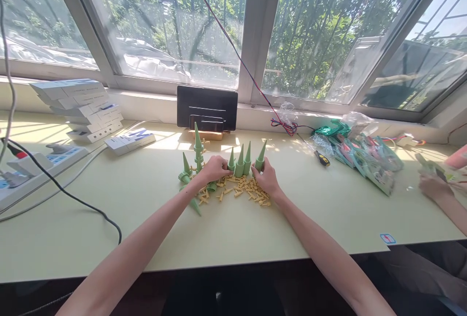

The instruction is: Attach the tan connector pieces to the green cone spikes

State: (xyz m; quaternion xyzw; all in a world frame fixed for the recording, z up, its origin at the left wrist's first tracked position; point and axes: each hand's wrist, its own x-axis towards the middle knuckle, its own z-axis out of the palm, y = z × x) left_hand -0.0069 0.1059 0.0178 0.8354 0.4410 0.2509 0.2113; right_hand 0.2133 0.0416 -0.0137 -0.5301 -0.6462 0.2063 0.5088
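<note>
My left hand [214, 168] is closed, its fingertips pinching the base of a small green cone [231, 156] at the left end of a short upright row. My right hand [268, 179] is closed around the lower part of another green cone [261, 153], which leans slightly right. Between them stand two more upright green cones [240, 163]. Small tan pegs [255, 190] lie scattered in front of the row. Left of my left hand are a taller green spire [198, 143] with tan pegs in it and several tilted or lying green cones [186, 164], partly hidden by my wrist.
A black tablet [207, 107] leans near the window. White boxes [87, 107] and a power strip [62, 160] with cables stand left. Rightward lie a black-and-yellow tool [322, 159] and plastic-bagged parts [365, 155]. Another person's hand [434, 184] holds something at the right edge.
</note>
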